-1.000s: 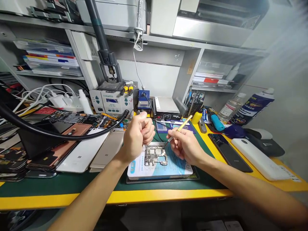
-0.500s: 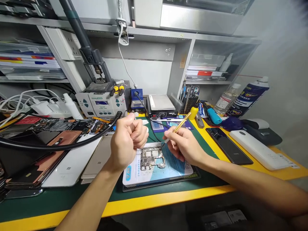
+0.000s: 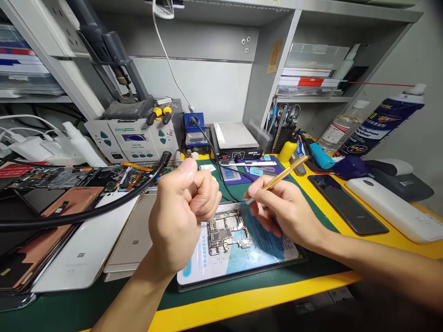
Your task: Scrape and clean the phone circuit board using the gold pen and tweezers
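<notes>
A phone circuit board (image 3: 221, 235) lies on a blue and white pad (image 3: 242, 265) at the front of the bench. My left hand (image 3: 183, 207) is closed in a fist at the board's left edge, covering part of the pad. What it holds, if anything, is hidden. My right hand (image 3: 284, 207) pinches a slim gold-handled brush (image 3: 285, 173) with a silver ferrule. Its lower end points down and left, near the board's upper right corner. The very tip is hard to make out.
Several phones and phone parts lie to the left, including a white phone (image 3: 86, 249), under a thick black hose (image 3: 86, 214). A hot air station (image 3: 134, 138) stands behind. At right are a black phone (image 3: 348, 203), a white power bank-like block (image 3: 391, 207) and a spray can (image 3: 380, 122).
My view has moved closer and tilted down. The brush is tilted flatter, its lower end farther from the board's upper right corner. My left hand stays closed.
</notes>
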Tool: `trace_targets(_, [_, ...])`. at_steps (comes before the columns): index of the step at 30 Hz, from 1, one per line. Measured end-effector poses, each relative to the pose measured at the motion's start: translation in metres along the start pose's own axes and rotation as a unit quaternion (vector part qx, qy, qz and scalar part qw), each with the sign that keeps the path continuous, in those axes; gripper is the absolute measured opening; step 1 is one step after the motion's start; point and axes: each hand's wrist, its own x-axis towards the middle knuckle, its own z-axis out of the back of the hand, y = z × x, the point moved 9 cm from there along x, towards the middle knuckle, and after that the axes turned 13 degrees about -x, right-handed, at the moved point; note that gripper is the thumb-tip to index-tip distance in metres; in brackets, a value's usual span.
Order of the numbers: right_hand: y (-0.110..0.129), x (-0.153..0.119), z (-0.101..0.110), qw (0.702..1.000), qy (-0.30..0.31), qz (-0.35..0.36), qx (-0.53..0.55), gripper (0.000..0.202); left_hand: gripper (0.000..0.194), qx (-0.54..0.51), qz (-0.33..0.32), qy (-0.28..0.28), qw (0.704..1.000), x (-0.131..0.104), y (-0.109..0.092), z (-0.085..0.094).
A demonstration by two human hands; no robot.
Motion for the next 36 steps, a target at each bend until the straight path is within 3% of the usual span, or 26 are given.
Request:
trace_targets(8, [0.003, 0.001, -0.004, 0.999, 0.03, -0.009, -0.041, 0.025, 0.065, 0.002, 0.009, -0.011, 1.0, -0.001, 0.0, 0.001])
trace_targets(18, [0.002, 0.001, -0.002, 0.998, 0.017, -0.017, -0.057, 0.014, 0.068, 0.015, 0.018, -0.021, 1.0, 0.005, 0.002, 0.002])
trace_targets(36, [0.001, 0.006, -0.007, 0.995, 0.017, -0.035, -0.093, 0.017, 0.065, 0.039, 0.016, -0.044, 0.998, 0.011, -0.004, 0.0])
